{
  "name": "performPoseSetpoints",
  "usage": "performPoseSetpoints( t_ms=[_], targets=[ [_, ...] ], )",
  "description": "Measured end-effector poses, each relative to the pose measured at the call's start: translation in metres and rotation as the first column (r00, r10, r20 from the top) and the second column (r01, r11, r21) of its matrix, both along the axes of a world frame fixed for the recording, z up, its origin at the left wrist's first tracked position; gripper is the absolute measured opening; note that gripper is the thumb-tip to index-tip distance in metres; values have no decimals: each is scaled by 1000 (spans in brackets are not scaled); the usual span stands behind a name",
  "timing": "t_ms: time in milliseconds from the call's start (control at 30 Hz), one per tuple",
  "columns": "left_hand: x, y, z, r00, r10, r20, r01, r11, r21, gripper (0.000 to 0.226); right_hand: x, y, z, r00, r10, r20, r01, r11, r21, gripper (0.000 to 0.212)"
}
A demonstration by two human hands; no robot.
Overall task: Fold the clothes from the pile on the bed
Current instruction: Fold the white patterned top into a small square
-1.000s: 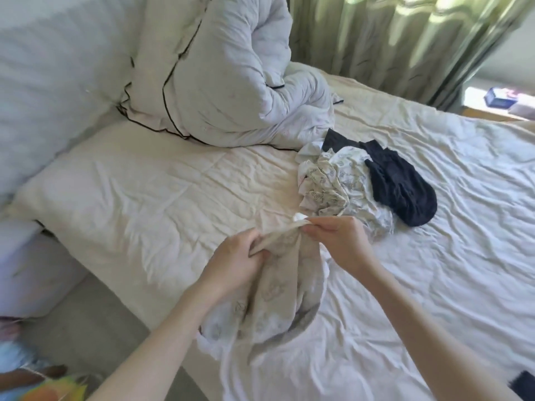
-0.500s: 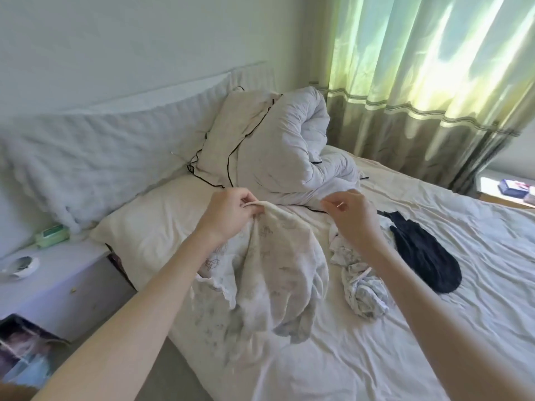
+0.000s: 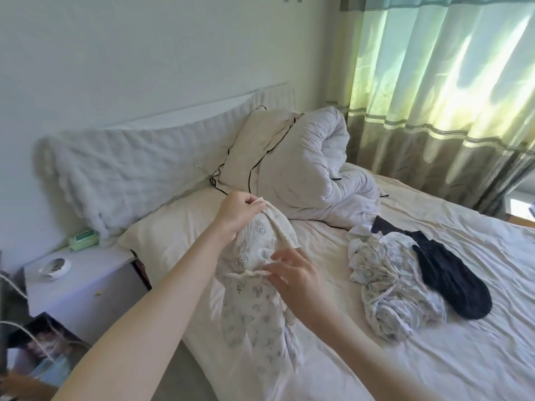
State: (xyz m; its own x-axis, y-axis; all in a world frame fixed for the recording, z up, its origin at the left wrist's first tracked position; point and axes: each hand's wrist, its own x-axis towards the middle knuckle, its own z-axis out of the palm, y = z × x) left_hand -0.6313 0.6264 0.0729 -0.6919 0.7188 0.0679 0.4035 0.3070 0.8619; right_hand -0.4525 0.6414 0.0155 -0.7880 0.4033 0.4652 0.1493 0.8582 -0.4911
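A small cream garment with a faint print [image 3: 254,311] hangs in the air over the near edge of the bed [image 3: 434,357]. My left hand [image 3: 236,211] grips its top edge, raised above the pillow. Lower down, my right hand [image 3: 295,273] pinches a hem of the same garment with thumb and fingers. On the sheet to the right lies the pile: a crumpled white printed piece [image 3: 388,287] and a dark navy piece [image 3: 451,273] touching it.
A rolled white duvet [image 3: 312,169] and a black-piped pillow [image 3: 254,151] sit at the headboard. A cream pillow [image 3: 173,233] lies near the left edge. A white nightstand [image 3: 81,285] holds a green box [image 3: 84,240] and a small dish [image 3: 55,267]. Green curtains [image 3: 434,96] hang behind.
The view has lifted toward the headboard. My left hand raised the garment higher. My right hand dropped from beside it and took hold of a lower hem.
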Motion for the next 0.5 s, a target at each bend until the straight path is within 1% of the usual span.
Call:
performPoseSetpoints(
  t_ms=[33, 67, 133, 200, 267, 300, 333, 400, 467, 500],
  targets=[
    [-3, -3, 1, 1000, 5, -30, -5, 1000, 2, 14, -2, 7, 4, 1000, 5, -11, -6, 998, -60, 16],
    [-6, -6, 1, 998, 3, -62, -3, 1000, 1, 15, -4, 13, 9, 1000, 3, 1, -2, 987, -162, 14],
    [-13, -11, 0, 996, -11, -84, 11, 1000, -1, 19, -10, 26, 22, 999, -36, 36, 48, 915, -402, 12],
    [-15, -17, 1, 999, -31, -12, 32, 999, 20, 19, -21, 40, 37, 994, -106, -1, 86, 810, -581, 19],
    [-14, -22, 3, 990, -73, 120, 61, 993, 102, 19, -35, 56, 56, 988, -152, -10, 100, 700, -707, 22],
    [-11, -26, 3, 985, -83, 150, 60, 987, 152, 20, -42, 63, 64, 988, -155, 13, 114, 668, -736, 21],
    [-6, -30, 3, 986, -71, 152, 40, 979, 199, 21, -49, 69, 71, 988, -149, 48, 135, 656, -743, 19],
    [7, -39, -5, 995, -11, 104, -15, 970, 243, 27, -63, 76, 80, 985, -132, 112, 171, 654, -736, 16],
    [22, -48, -19, 999, 48, 6, -49, 983, 178, 27, -75, 79, 88, 983, -139, 122, 183, 643, -744, 15],
    [29, -50, -26, 998, 63, -9, -62, 989, 132, 26, -80, 81, 93, 982, -153, 113, 185, 629, -755, 17]
  ],
)
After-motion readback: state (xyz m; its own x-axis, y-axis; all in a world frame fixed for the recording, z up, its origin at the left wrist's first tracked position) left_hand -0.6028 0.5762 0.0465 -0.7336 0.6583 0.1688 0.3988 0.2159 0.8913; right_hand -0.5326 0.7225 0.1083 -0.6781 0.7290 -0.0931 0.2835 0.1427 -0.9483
